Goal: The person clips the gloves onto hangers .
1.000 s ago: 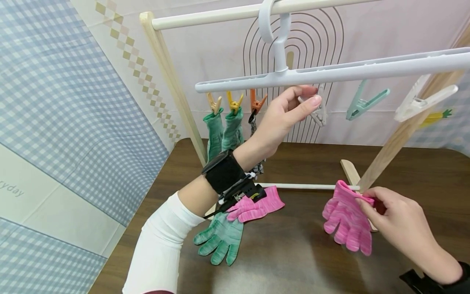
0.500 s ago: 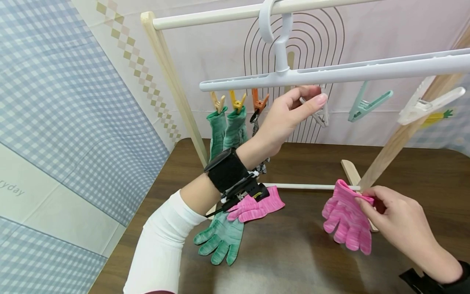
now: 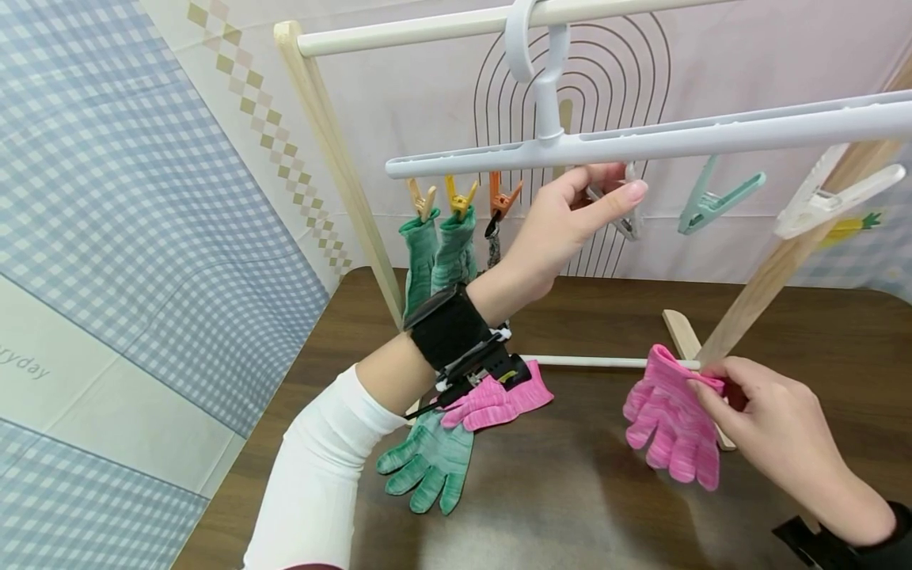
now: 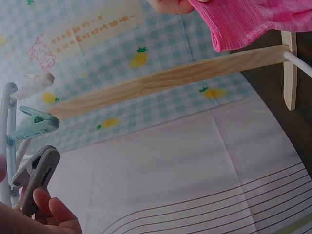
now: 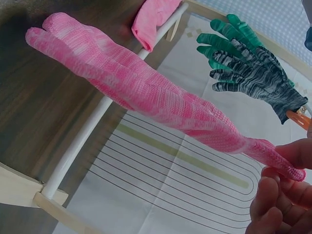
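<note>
My left hand (image 3: 570,214) reaches up under the pale grey hanger (image 3: 655,141), its thumb and fingers gripping a grey clothespin (image 4: 41,173) that hangs there. Fingers partly cover this clothespin in the head view. Lower on the right, my right hand (image 3: 784,427) pinches a pink knitted glove (image 3: 673,423) by its cuff, and the glove's fingers dangle downward. The right wrist view shows the cuff bunched between thumb and fingers. Right of the grey clothespin, a teal clothespin (image 3: 718,204) and a white clothespin (image 3: 830,204) hang from the hanger with nothing clipped in them.
Tan, yellow and orange (image 3: 503,198) clothespins at the hanger's left hold green gloves (image 3: 450,253) and a black-and-white glove (image 5: 258,80). A green glove (image 3: 431,459) and another pink glove (image 3: 523,396) lie on the brown table (image 3: 541,491). A wooden rack (image 3: 335,158) carries the hanger.
My left hand has edged to the right at the grey clothespin. The hanger has swayed a little. My right hand and the pink glove have barely moved.
</note>
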`<state>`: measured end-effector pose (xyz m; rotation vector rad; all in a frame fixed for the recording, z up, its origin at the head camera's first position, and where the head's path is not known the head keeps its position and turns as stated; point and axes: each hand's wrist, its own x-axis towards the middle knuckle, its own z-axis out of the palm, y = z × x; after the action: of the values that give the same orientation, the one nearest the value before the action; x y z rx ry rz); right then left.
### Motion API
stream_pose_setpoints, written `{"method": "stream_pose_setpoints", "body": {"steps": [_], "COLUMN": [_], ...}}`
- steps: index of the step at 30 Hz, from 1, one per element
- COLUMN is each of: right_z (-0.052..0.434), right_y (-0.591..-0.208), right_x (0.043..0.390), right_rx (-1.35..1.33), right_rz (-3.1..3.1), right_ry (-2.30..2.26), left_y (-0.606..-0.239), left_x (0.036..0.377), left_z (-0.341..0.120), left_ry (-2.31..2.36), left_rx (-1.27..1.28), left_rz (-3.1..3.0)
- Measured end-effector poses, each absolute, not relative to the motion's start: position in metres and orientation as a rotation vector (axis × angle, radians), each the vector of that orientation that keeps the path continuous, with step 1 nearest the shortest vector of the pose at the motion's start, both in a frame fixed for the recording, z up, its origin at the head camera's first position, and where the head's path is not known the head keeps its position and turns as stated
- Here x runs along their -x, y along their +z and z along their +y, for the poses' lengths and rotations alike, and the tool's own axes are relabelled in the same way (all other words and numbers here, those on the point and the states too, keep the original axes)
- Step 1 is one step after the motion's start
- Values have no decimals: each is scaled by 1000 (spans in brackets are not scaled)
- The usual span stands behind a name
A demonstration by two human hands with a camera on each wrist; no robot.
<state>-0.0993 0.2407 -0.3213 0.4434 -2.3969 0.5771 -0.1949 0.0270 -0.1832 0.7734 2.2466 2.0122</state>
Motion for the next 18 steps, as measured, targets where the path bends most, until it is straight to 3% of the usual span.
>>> {"method": "stream_pose_setpoints", "body": {"steps": [18], "right_z": [233], "right_y": [-317], "right_x": [101], "right_rx": [-478], "right_rz": [-2381], "right_ry": [608], "left_y": [-180], "left_x": [196], "left_z": [33], "left_ry": [2081], "left_rx": [-717], "left_rz": [2214]}}
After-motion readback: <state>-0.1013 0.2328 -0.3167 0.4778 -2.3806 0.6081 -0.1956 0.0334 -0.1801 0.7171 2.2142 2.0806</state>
